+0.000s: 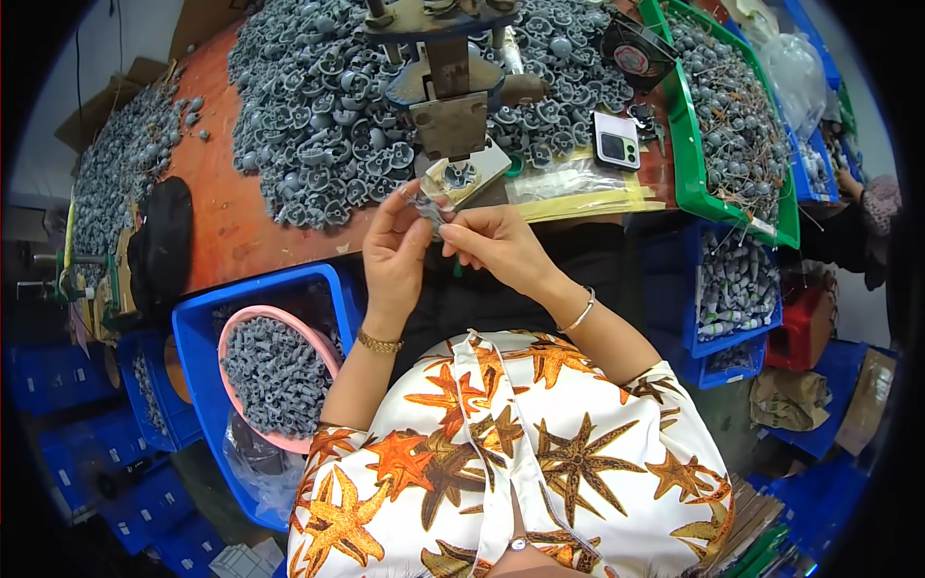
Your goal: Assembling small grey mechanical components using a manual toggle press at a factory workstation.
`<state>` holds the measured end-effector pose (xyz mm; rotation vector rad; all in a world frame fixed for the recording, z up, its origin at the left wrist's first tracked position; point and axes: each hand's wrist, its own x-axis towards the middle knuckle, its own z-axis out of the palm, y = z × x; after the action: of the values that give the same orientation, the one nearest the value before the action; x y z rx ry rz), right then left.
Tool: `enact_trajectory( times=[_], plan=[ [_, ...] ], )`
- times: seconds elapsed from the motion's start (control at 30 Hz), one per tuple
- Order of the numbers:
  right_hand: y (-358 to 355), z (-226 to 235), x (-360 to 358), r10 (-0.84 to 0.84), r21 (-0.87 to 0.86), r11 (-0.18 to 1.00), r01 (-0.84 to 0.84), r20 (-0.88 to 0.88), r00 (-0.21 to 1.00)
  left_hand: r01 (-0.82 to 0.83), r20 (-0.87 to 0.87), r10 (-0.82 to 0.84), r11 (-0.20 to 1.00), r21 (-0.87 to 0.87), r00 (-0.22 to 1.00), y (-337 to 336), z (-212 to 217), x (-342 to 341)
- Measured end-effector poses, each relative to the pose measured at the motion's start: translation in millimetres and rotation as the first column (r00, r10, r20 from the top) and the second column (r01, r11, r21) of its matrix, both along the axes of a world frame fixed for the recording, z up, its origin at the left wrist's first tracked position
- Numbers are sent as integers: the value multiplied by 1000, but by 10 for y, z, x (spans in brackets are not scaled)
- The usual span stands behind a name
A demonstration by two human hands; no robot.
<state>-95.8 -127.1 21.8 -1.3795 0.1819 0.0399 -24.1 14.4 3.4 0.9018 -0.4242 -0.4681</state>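
Observation:
Just in front of the press [451, 116] I hold small grey plastic parts [430, 214] between my two hands. My left hand [393, 252] pinches them with thumb and fingers, its fingertips close to the press's metal base [487, 171]. My right hand [501, 249] closes on the same parts from the right, thumb and forefinger together. The fingers cover much of what they grip, so its full shape is hidden. A round grey piece [461, 175] sits in the fixture under the press head. Behind the press lies a large heap of grey cup-shaped plastic parts [323, 116].
At left, a pink basin [224, 332] of small grey parts sits in a blue crate [193, 356]. A green tray [686, 183] with wired grey balls stands right. Near it lie a phone [615, 141] and a small fan [636, 53]. Another person's sleeve [880, 204] shows far right.

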Motion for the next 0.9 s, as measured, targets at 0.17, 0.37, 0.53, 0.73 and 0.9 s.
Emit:
enact_trajectory(
  times=[0.17, 0.37, 0.53, 0.73, 0.9],
  plan=[
    [-89, 9, -54, -47, -131, 990, 59, 87, 995, -127, 392, 28, 965, 229, 919, 52, 115, -41],
    [-196, 45, -112, 53, 461, 888, -13, -75, 996, -394, 929, -3, 905, 160, 370, 34, 254, -15],
    [-314, -147, -51, -269, 67, 963, 260, 206, 941, -537, 517, 412, 836, 114, 750, 49, 179, 57],
    [-359, -126, 3, -133, -504, 829, 242, 243, 961, -923, 899, 399, 384, 15, 181, -59, 331, 41],
    [-241, -82, 96, -30, -52, 998, 42, 217, 976, -589, 849, -98, 678, 439, 520, -61, 202, -97]
  ],
)
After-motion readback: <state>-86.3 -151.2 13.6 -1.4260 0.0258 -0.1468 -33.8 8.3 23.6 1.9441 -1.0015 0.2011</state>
